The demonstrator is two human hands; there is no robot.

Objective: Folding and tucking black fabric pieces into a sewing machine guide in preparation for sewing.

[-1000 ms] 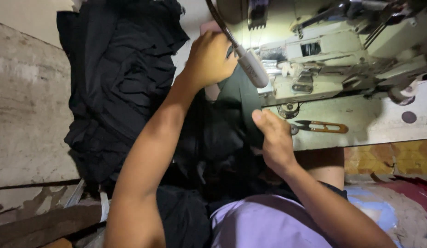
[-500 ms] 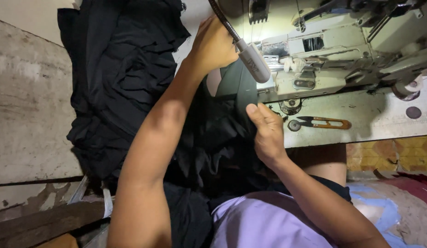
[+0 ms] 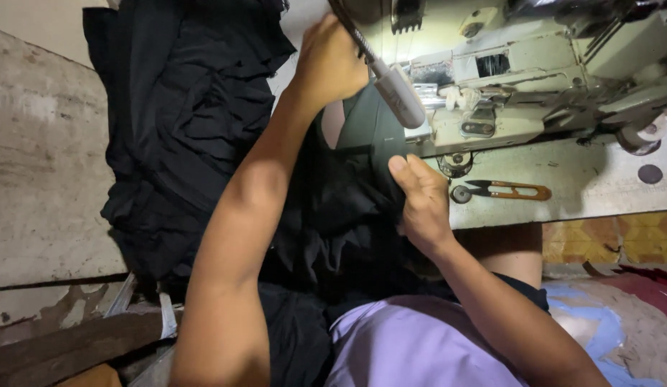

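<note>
Black fabric (image 3: 348, 208) runs from my lap up to the sewing machine (image 3: 534, 93). My left hand (image 3: 330, 64) reaches far forward and is closed on the cloth beyond the needle area, partly behind the machine's grey lamp (image 3: 398, 93). My right hand (image 3: 419, 201) presses and pinches the near part of the same fabric at the table edge. A large heap of black garments (image 3: 183, 136) lies to the left of my left arm.
Small orange-handled thread snips (image 3: 509, 190) lie on the pale machine table (image 3: 591, 186), right of my right hand. A worn wooden surface (image 3: 39, 179) sits at the left. Patterned cloth (image 3: 620, 322) lies at the lower right.
My right hand has slid left and down along the fabric, away from the snips. My left hand stays on the cloth near the lamp.
</note>
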